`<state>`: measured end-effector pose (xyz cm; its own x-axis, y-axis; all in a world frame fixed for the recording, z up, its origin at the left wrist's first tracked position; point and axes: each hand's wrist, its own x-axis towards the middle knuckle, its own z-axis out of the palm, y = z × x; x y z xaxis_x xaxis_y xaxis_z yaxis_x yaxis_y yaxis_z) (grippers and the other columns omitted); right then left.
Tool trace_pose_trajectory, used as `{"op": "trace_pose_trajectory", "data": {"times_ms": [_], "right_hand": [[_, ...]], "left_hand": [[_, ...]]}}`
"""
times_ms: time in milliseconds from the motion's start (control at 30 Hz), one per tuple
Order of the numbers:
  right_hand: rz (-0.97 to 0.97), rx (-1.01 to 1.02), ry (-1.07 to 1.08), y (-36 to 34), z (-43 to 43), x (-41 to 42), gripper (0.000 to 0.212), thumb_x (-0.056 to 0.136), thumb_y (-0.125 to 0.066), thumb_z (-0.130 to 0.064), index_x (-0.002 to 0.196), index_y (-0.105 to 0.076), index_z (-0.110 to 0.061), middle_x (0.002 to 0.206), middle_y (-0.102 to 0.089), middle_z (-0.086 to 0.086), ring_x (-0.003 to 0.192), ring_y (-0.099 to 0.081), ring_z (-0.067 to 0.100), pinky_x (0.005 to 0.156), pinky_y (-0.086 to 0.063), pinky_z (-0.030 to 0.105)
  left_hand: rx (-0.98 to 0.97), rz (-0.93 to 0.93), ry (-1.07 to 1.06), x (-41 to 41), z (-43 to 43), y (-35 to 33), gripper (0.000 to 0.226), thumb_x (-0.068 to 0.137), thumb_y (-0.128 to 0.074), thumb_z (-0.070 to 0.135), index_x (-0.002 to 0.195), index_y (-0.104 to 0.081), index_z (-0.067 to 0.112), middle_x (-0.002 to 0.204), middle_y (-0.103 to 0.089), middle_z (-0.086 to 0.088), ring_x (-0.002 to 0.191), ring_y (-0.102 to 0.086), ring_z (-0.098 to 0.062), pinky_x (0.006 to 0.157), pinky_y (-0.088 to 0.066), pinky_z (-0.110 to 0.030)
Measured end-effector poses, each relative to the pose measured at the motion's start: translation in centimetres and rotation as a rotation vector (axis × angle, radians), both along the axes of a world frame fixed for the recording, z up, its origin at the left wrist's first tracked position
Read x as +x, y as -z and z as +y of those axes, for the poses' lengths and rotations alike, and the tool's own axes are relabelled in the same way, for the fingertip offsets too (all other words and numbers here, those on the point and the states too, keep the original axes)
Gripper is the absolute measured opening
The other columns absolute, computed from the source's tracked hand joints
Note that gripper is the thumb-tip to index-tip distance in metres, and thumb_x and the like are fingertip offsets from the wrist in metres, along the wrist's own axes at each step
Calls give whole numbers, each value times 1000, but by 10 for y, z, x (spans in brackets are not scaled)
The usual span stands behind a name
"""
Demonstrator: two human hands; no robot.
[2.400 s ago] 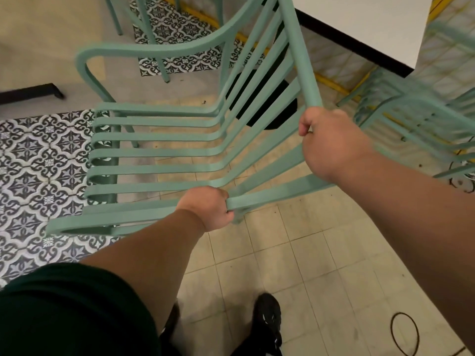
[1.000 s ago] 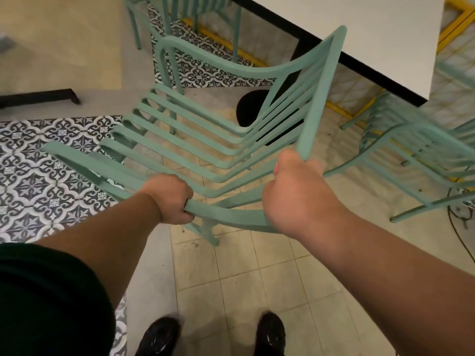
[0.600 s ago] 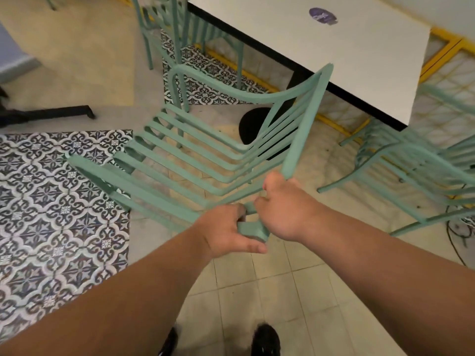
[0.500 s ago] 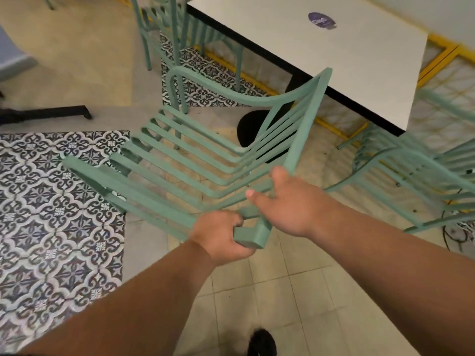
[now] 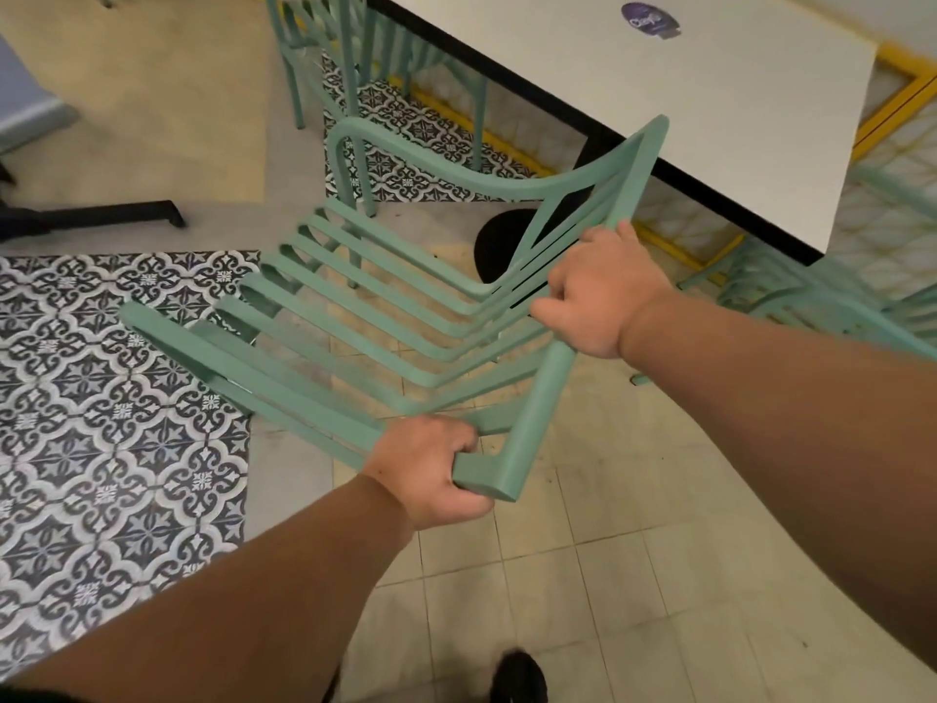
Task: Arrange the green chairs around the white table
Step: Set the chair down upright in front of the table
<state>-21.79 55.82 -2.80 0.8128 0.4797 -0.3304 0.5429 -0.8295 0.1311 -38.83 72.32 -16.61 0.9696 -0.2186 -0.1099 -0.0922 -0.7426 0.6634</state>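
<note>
On white counter (image 5: 710,93): round dark sticker (image 5: 650,20), script illegible. Left grip (image 5: 426,469) curled round green chair (image 5: 540,408) frame corner; right grip (image 5: 603,291) clasps its side bar.

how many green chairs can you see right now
3. The held chair in the centre, gripped by left hand and right hand; the top chair beside the white table's left edge; the right chair, blurred, by the table's corner. More may be hidden.

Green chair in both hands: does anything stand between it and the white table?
Nothing visible does. The green chair, held by left hand and right hand, has its upper corner by the white table. The black table base sits on the floor underneath; another chair stands off right.
</note>
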Motion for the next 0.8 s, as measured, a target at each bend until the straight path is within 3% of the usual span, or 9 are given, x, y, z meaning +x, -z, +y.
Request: {"op": "trace_pose_trajectory", "data": {"times_ms": [167,400,567,667,800], "right_hand": [[-54,114,3,8,-3,-1,42,80,-24,-58,54,-44,-32,72,-47,-3,105,-44,29,123,-16,57],[-101,79,-10,11,-2,-3,50,78,-14,-62,56,-46,-30,73,-50,-2,99,-44,27,121,-21,57],[-105,51,27,7,-2,-22,52,80,-15,-61,60,-50,-29,74,-54,0,99,-44,27,119,-23,57],[-95,-3,78,3,-2,-42,53,82,-13,-62,62,-50,-29,73,-52,-1,94,-40,26,116,-25,58],[-69,-44,130,3,4,-70,62,82,-7,-62,65,-56,-28,75,-54,0,96,-41,27,118,-21,60]], "left_hand": [[-10,-10,1,0,1,1,42,55,-49,64,64,-52,23,61,-53,10,59,-53,-10,52,-29,-22],[-14,-9,24,-2,2,2,35,56,-49,63,57,-40,29,57,-50,9,56,-50,-8,51,-26,-22],[-1,1,56,-12,9,0,43,55,-47,62,64,-54,20,63,-57,6,60,-55,-12,51,-30,-23],[1,5,125,-21,18,-5,50,56,-46,61,69,-62,16,67,-61,5,64,-59,-15,55,-39,-23],[-37,9,181,-34,41,-9,45,62,-56,59,69,-63,15,65,-61,5,60,-56,-14,55,-41,-25]]}}
